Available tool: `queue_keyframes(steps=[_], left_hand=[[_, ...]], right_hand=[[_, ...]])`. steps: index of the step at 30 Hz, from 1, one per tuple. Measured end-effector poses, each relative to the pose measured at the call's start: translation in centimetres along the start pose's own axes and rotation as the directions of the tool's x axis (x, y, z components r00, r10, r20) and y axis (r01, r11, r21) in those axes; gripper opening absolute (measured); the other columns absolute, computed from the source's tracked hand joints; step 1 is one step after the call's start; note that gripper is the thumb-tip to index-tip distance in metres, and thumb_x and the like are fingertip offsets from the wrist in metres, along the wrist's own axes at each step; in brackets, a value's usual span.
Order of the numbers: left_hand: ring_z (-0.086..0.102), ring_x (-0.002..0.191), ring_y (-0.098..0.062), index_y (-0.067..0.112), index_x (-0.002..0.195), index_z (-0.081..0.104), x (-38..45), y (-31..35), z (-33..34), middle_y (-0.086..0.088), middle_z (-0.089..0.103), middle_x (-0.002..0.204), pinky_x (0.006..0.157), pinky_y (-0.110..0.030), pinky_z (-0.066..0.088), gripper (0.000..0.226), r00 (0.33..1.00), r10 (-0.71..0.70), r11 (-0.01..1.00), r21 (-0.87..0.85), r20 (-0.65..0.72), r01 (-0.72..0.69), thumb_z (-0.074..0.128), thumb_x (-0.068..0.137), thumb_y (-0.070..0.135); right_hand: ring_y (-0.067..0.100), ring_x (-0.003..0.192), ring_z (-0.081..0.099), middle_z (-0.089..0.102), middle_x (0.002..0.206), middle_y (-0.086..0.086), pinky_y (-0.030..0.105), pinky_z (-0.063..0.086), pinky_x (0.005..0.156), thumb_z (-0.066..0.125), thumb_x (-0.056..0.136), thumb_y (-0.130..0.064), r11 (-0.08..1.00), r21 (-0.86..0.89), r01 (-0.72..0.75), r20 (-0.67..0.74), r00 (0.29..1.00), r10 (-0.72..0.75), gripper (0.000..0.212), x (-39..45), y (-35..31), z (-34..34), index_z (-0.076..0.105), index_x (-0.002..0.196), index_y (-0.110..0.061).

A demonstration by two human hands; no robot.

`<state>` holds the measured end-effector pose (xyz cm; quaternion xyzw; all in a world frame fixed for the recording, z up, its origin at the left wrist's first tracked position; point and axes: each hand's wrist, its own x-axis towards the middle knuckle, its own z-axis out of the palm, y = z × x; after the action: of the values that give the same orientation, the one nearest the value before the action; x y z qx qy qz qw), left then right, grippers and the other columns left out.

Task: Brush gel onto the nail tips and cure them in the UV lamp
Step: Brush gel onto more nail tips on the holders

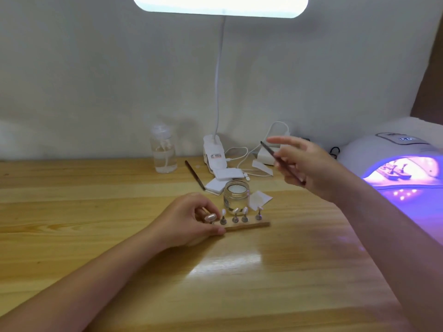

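1. My left hand (pixel 191 219) pinches the left end of the wooden strip (pixel 249 225) of nail tips (pixel 236 210), mid-desk (pixel 96 212); my right hand (pixel 309 168) hangs raised, fingers loosely curled round the brush (pixel 281 162).
2. The gel jar (pixel 236 196) stands open just behind the strip.
3. The UV lamp (pixel 395 161) at the desk's right edge glows, one set seemingly curing inside; this strip, I judge, awaits brushing and curing.
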<state>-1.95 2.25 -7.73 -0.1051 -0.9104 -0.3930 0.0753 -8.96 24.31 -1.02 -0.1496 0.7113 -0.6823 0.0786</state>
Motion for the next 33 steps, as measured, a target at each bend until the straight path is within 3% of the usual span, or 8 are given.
queue_keyframes(steps=[3,6,8,12,16,20,26,33], left_hand=[[0.051,0.068,0.012,0.037,0.070,0.063,0.3,0.0,0.4,0.013,0.057,0.078,0.059,-0.005,0.038,0.024,1.000,0.012,0.999,-0.041,-0.013,-0.013,0.082,0.060,0.025],[0.053,0.067,0.010,0.037,0.070,0.064,0.4,-0.3,0.7,0.012,0.061,0.075,0.061,-0.005,0.038,0.025,0.998,0.021,0.996,-0.085,-0.051,-0.026,0.082,0.062,0.021],[0.055,0.069,0.008,0.036,0.070,0.065,0.5,-0.5,0.8,0.012,0.063,0.074,0.064,-0.006,0.040,0.025,0.998,0.026,0.993,-0.115,-0.054,-0.033,0.081,0.063,0.019],[0.059,0.074,-0.007,0.034,0.068,0.068,0.5,-1.0,0.4,0.004,0.069,0.077,0.073,-0.026,0.048,0.021,0.999,0.024,0.980,-0.199,-0.032,-0.029,0.079,0.066,0.016],[0.060,0.074,-0.012,0.029,0.066,0.070,0.3,-1.0,0.3,0.000,0.071,0.076,0.073,-0.029,0.049,0.018,0.999,0.022,0.967,-0.252,-0.024,-0.027,0.075,0.071,0.012],[0.058,0.069,-0.008,0.027,0.064,0.070,0.4,-1.0,0.7,-0.001,0.070,0.074,0.066,-0.022,0.045,0.019,0.998,-0.007,0.972,-0.234,-0.064,-0.009,0.075,0.072,0.010],[0.057,0.060,0.004,0.024,0.060,0.067,0.3,-0.9,1.1,0.004,0.068,0.068,0.060,-0.010,0.042,0.021,0.995,-0.015,0.971,-0.240,-0.102,-0.010,0.075,0.071,0.008],[0.062,0.065,-0.004,0.016,0.066,0.071,0.3,-1.2,1.3,-0.002,0.070,0.071,0.063,-0.018,0.048,0.007,0.991,-0.013,0.972,-0.232,-0.135,-0.019,0.077,0.070,0.014]], right_hand=[[0.004,0.042,0.049,0.062,0.060,-0.002,0.013,0.041,0.041,0.040,0.091,-0.008,0.835,0.529,-0.149,0.135,0.987,0.091,0.025,0.1,0.1,-0.1,0.065,0.090,-0.009],[0.003,0.053,0.061,0.069,0.073,-0.001,0.012,0.046,0.046,0.057,0.077,-0.012,0.706,0.693,-0.147,0.166,0.985,0.042,0.017,0.1,0.6,0.0,0.074,0.073,-0.010],[0.001,0.044,0.052,0.062,0.058,-0.005,0.012,0.041,0.040,0.064,0.073,-0.023,0.778,0.622,-0.087,0.098,0.995,0.034,0.011,0.3,1.0,0.5,0.069,0.066,-0.016],[0.006,0.033,0.026,0.034,0.038,-0.007,0.014,0.024,0.034,0.050,0.092,-0.039,0.935,0.354,0.029,-0.105,0.994,0.008,0.045,1.1,1.6,0.9,0.062,0.054,-0.020],[0.006,0.034,0.028,0.041,0.039,-0.007,0.015,0.026,0.036,0.043,0.096,-0.041,0.982,0.157,0.104,-0.157,0.984,-0.079,0.053,1.4,2.0,1.3,0.073,0.057,-0.021],[0.006,0.035,0.039,0.053,0.043,-0.006,0.015,0.035,0.039,0.053,0.092,-0.038,0.987,0.051,0.154,-0.228,0.964,-0.138,0.046,1.9,2.1,1.6,0.067,0.055,-0.015],[-0.004,0.040,0.049,0.055,0.041,-0.011,0.006,0.037,0.044,0.064,0.085,-0.033,0.868,-0.374,0.326,-0.129,0.909,-0.397,0.023,2.8,2.2,3.0,0.060,0.066,-0.020],[0.000,0.047,0.055,0.058,0.050,-0.009,0.009,0.040,0.048,0.069,0.078,-0.041,0.706,-0.640,0.304,-0.002,0.918,-0.397,0.029,3.2,3.8,4.8,0.056,0.062,-0.020]])
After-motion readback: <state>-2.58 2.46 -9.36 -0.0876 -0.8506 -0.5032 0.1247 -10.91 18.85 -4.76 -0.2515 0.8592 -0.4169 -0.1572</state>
